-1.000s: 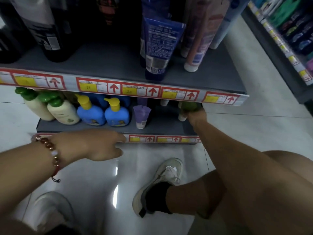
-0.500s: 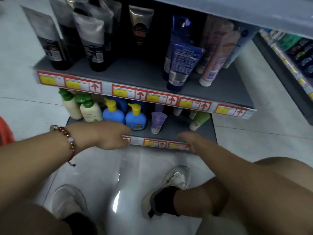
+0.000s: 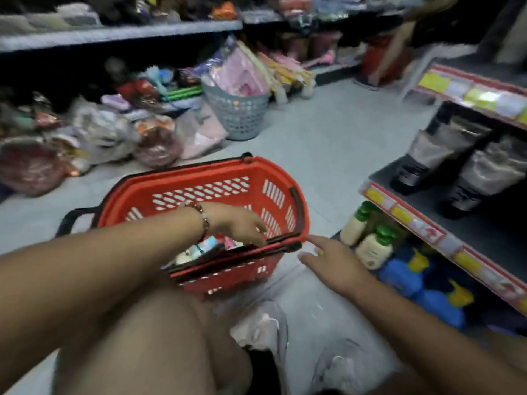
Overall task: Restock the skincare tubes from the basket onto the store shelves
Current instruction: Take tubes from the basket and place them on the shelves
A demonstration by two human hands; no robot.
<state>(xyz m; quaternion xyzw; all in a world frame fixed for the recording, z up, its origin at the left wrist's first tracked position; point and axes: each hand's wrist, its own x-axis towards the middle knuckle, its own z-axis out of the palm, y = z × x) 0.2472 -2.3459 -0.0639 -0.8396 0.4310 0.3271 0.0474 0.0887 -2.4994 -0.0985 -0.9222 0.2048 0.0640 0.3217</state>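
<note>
Crouched on the floor (image 3: 336, 143), red basket (image 3: 199, 178) in front of my knees, its black handles folded down along the rim

L hand (image 3: 242, 223), bead bracelet (image 3: 204, 219) on the wrist, reaches down over the basket's near rim. Fingers point downward, loosely extended; fingertips sit at the near-right rim by the black handle bar. Holding nothing that I can see, tho blur makes contact w/ the handle hard to call

R hand (image 3: 332, 263) hovers just outside the basket's right end, fingers spread and straight, index tip close to the rim corner. Empty, relaxed

Skincare tubes (image 3: 199, 249) lie in the basket bottom under my L wrist: pale pink and light blue ends visible, count unclear

Store shelves (image 3: 462, 223) at right edge of view. Upper shelf: grey-black tubes (image 3: 427, 155) standing cap-down near its front edge. Lower shelf: cream bottles w/ green caps (image 3: 370, 246) at the left end, blue bottles w/ yellow pumps (image 3: 422, 283) next along. Price strips red/yellow on the shelf fronts

Far side of aisle: grey mesh bin (image 3: 238, 109) on the floor, bagged goods piled to its left
</note>
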